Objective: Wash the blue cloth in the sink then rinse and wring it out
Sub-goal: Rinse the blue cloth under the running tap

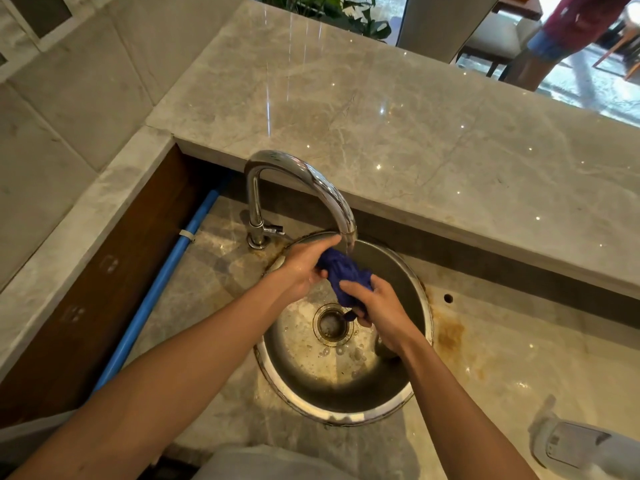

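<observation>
The bunched, wet dark-blue cloth [346,276] hung over the round stainless-steel sink [388,403], just under the curved chrome tap [304,174] at the basin's far rim. The left hand [304,268] gripped its upper end; the right hand [377,306] curled tightly round its lower end, above the drain [330,323].
</observation>
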